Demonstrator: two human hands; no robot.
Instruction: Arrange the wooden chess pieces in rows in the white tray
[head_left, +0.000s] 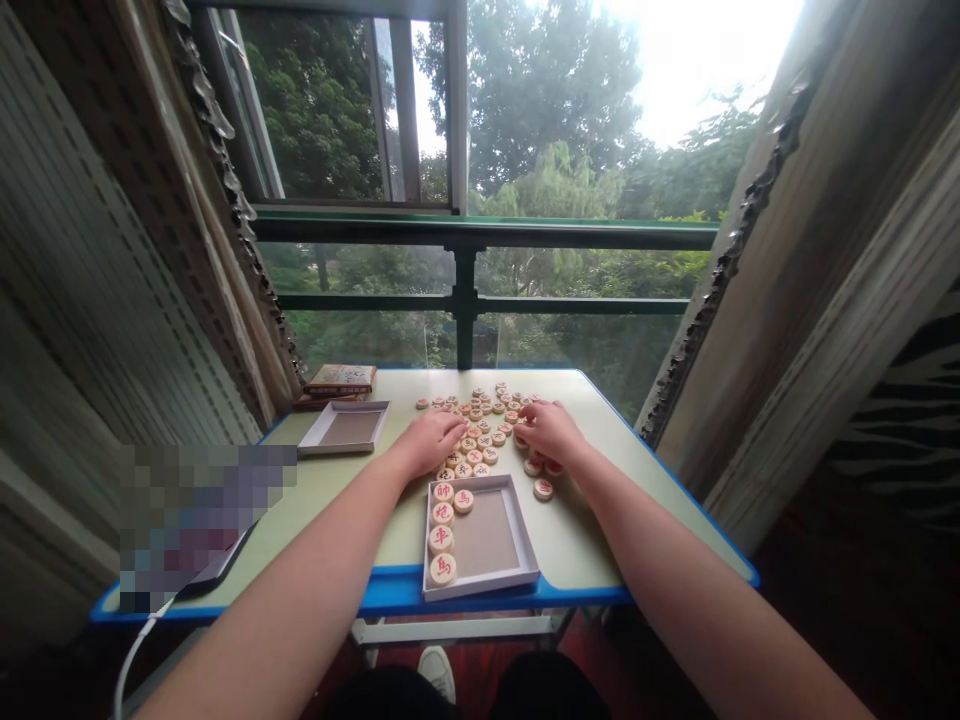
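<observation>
Chess pieces [491, 455], round, pale and marked with red or dark characters, lie crowded together just beyond the near tray [487, 535]. Five red-marked ones sit inside it: four in a column along its left wall, one beside the farthest of these. Beyond the tray's far left corner, the left hand [431, 440] is at the cluster's edge, fingers bent; whether it grips a piece I cannot tell. Beyond the far right corner, the right hand [551, 430] curves its fingers down over pieces, its grip likewise hidden. Left of the tray and farther off, a second tray [346, 428] lies on the table [607, 420], stacked boxes [343, 378] just behind. A pixelated object [210, 530] lies to the near tray's left. Well past the tray stands a green railing [360, 234].
</observation>
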